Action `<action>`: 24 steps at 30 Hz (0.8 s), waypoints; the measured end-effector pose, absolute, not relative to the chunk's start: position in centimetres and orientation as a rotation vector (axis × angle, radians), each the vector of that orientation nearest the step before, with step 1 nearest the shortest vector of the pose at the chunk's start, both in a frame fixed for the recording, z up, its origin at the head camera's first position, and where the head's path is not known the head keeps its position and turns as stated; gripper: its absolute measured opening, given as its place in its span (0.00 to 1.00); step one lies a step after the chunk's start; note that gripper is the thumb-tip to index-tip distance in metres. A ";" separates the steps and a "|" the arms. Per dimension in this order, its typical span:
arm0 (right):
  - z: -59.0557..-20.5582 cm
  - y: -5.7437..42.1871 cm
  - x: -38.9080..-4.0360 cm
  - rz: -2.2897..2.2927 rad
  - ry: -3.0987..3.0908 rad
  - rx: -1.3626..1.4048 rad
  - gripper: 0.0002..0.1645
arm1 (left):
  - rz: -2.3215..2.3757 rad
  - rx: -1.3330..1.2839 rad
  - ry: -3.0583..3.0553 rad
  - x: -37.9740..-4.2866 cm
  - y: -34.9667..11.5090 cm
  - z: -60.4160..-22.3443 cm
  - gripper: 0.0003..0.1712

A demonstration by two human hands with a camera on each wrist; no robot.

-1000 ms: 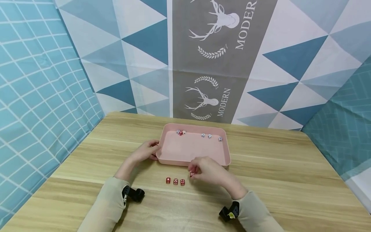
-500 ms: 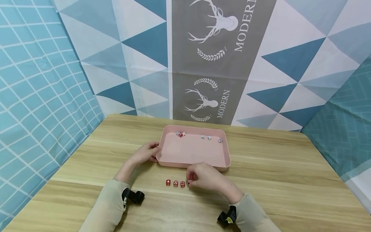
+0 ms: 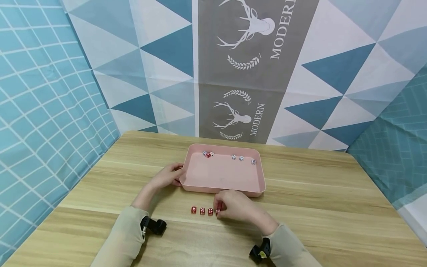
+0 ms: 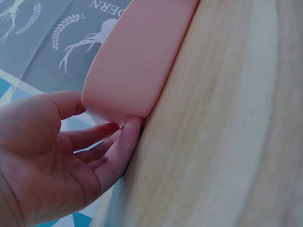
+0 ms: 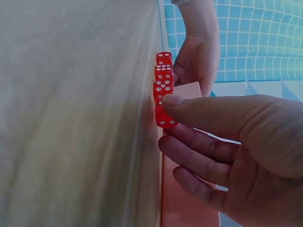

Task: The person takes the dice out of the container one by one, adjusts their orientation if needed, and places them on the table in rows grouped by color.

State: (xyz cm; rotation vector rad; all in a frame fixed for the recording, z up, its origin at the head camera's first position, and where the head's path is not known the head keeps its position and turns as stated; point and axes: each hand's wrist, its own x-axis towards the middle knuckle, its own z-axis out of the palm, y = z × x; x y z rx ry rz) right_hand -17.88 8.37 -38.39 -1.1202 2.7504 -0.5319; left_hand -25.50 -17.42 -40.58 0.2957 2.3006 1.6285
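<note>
A pink tray [image 3: 220, 174] stands on the wooden table. At its left front corner my left hand [image 3: 166, 175] grips it, the thumb at the rim and the fingers against the outer wall [image 4: 128, 61]. My right hand [image 3: 235, 204] pinches a red die [image 5: 165, 118] between thumb and fingers, down at the table in front of the tray. This die is at the right end of a row with three other red dice, the left one [image 3: 194, 210], the middle one [image 3: 202, 211] and the right one [image 3: 210, 211].
Inside the tray, at the back left, a red die [image 3: 208, 155] sits among white dice. Several more white dice, one of them a right-hand die [image 3: 253, 161], lie along the back. A patterned cloth [image 3: 170, 74] hangs behind the table [image 3: 317, 200].
My right hand has brought the red die down and slightly left, to the right end of the row. The left hand has stayed at the tray's corner.
</note>
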 end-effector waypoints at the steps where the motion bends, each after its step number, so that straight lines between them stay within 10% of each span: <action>1: -38.4 8.3 -17.9 -0.523 2.752 -1.117 0.09 | 1.628 0.295 2.302 -25.5 -17.4 -40.6 0.26; 24: -37.6 8.6 -18.1 -0.626 2.829 -1.146 0.06 | 1.627 0.309 2.294 -25.7 -17.5 -40.4 0.26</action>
